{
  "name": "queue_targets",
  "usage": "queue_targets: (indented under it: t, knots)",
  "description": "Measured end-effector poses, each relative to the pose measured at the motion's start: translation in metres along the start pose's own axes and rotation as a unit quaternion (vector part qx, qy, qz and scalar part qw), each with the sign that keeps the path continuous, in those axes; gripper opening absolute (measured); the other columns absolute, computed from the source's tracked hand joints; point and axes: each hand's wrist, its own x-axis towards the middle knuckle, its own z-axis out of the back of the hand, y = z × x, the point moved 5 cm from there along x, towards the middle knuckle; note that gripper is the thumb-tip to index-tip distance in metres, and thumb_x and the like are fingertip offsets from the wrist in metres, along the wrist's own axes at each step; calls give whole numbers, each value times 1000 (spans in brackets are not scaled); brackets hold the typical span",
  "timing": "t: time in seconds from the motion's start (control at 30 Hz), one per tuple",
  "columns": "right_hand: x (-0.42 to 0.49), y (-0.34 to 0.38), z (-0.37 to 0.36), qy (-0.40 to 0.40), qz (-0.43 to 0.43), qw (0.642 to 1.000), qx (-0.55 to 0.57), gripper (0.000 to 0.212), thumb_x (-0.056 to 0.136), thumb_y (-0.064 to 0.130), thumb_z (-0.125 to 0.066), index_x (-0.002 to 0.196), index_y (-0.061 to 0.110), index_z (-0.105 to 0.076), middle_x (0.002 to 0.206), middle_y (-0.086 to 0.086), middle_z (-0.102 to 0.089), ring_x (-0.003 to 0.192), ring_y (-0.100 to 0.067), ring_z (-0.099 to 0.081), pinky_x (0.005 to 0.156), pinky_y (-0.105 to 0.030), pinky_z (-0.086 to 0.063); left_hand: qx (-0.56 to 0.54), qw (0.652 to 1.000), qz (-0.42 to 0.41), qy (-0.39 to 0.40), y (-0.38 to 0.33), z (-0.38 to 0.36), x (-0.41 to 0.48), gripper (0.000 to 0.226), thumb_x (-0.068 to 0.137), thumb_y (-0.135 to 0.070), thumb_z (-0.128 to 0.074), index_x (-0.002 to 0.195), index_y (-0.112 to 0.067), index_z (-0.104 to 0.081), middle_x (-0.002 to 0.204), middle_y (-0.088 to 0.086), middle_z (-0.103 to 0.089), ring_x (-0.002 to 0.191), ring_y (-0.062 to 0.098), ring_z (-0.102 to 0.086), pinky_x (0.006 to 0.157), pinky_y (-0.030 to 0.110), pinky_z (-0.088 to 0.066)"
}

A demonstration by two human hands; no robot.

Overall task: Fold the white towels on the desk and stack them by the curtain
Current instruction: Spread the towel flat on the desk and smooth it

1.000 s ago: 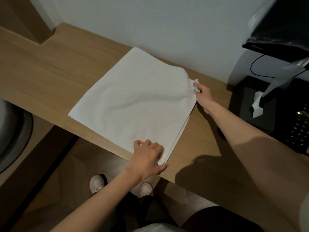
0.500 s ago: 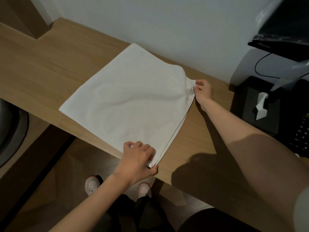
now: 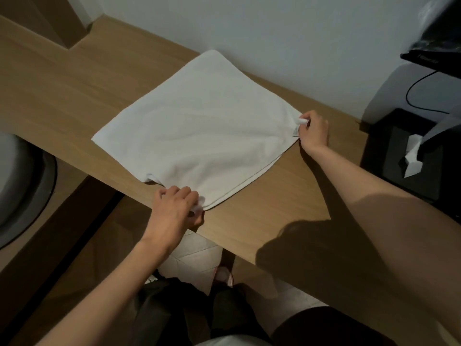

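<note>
A white towel (image 3: 199, 126), folded double, lies flat on the wooden desk (image 3: 264, 221), one corner near the wall. My left hand (image 3: 174, 211) pinches its near corner at the desk's front edge. My right hand (image 3: 313, 132) pinches the right corner, where a small label shows. Two layers are visible along the right edge between my hands. A small bit of towel hangs over the front edge left of my left hand.
A black tissue box (image 3: 411, 156) with a white tissue sticking up stands at the right. Above it hangs a dark device with a cable (image 3: 421, 93). A grey round object (image 3: 22, 186) sits low at the left. The white wall (image 3: 274, 33) backs the desk.
Both hands stayed on the towel's corners, tightening from flat pressing to pinching. The towel's surface has smoothed, and the bulge near the right corner is gone.
</note>
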Motion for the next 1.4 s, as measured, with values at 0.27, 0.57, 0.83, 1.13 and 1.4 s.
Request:
queue_targets:
  t: [0.27, 0.57, 0.83, 1.13, 1.4]
  knots:
    - [-31, 7, 9, 40, -36, 990, 128, 19, 92, 17, -56, 111, 12, -56, 98, 4, -53, 84, -8, -51, 66, -16, -37, 68, 997, 30, -33, 44, 36, -13, 22, 67, -12, -80, 77, -11, -60, 75, 7, -62, 69, 29, -56, 69, 38, -35]
    - [-72, 7, 8, 82, -191, 913, 352, 18, 95, 16, -55, 111, 15, -48, 78, -1, -56, 58, -6, -48, 48, -16, -43, 118, 989, -14, -86, 57, 52, -47, 24, 61, -10, -85, 76, -7, -67, 74, 11, -67, 67, 31, -63, 69, 41, -46]
    - [-100, -9, -2, 26, -273, 897, 348, 23, 91, 15, -60, 109, 14, -46, 70, -3, -58, 37, -3, -51, 37, -14, -44, 40, 996, -37, -69, 50, 25, -64, 19, 61, -11, -88, 74, -15, -74, 76, 3, -70, 67, 25, -65, 59, 32, -49]
    - [-112, 4, 14, -3, -224, 926, 304, 26, 95, 21, -56, 118, 9, -54, 72, 3, -59, 54, -4, -51, 46, -11, -45, 28, 994, -41, -95, 57, 32, -68, 25, 57, 0, -85, 72, -6, -66, 70, 9, -66, 58, 26, -59, 50, 27, -44]
    - [-163, 19, 9, -86, -242, 905, 338, 23, 97, 22, -51, 115, 10, -55, 68, 5, -57, 53, -3, -50, 56, -19, -44, 75, 991, 2, -115, 107, 70, -77, 22, 69, -2, -81, 87, -1, -68, 87, 18, -69, 78, 33, -65, 66, 40, -51]
